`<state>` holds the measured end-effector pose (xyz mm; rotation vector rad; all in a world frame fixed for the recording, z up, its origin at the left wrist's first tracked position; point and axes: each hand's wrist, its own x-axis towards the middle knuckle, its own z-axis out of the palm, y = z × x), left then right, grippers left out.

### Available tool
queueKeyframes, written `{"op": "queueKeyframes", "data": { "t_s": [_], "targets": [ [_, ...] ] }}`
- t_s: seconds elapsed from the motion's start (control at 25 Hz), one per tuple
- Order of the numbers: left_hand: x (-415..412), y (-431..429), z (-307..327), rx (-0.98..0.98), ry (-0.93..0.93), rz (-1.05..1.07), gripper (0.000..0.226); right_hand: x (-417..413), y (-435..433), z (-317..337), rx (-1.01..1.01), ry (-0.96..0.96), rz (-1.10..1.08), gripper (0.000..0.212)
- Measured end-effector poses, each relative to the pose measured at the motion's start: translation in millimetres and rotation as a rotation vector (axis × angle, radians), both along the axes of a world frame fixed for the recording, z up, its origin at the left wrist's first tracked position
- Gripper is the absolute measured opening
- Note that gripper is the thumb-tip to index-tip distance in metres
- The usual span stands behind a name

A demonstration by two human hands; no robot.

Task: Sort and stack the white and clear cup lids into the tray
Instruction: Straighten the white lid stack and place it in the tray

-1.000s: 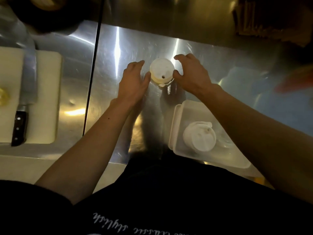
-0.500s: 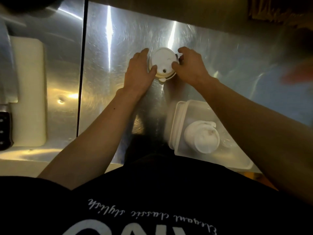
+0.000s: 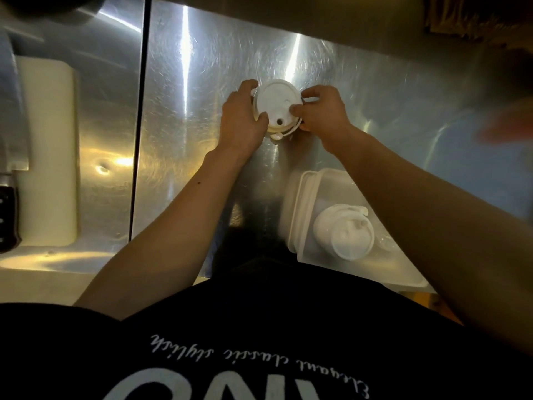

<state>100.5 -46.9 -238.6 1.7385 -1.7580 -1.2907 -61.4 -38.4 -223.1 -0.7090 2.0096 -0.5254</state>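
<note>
A stack of white cup lids (image 3: 277, 105) stands on the steel counter, the top lid showing a small sip hole. My left hand (image 3: 240, 119) grips its left side and my right hand (image 3: 324, 115) grips its right side, thumbs on the top lid. Nearer to me sits a white rectangular tray (image 3: 300, 215). Inside it lies a second stack of white lids (image 3: 344, 232), tipped slightly, with something clear (image 3: 385, 243) beside it that is too faint to make out. My right forearm crosses over the tray's right part.
A pale cutting board (image 3: 49, 151) lies at the left, with a knife (image 3: 8, 180) on its left edge. A dark seam (image 3: 140, 116) splits the steel counter (image 3: 196, 82). A blurred reddish shape (image 3: 507, 125) shows at the far right.
Both hands have closed in tighter on the lid stack, which now sits a little farther from me. The view has shifted left to right, so the cutting board is more cut off.
</note>
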Motion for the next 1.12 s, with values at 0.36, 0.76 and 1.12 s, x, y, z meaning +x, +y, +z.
{"op": "queueKeyframes", "data": {
  "t_s": [0.36,0.76,1.12],
  "targets": [
    [-4,5,15,0.016,-0.039,0.031,0.052,2,6,4,-0.004,-0.062,-0.032,0.045],
    [0,20,38,-0.046,0.053,0.072,0.048,4,27,39,-0.164,-0.111,-0.068,0.037],
    [-15,55,84,-0.124,0.115,0.067,0.050,-10,68,77,-0.367,-0.070,-0.099,0.034]
  ]
}}
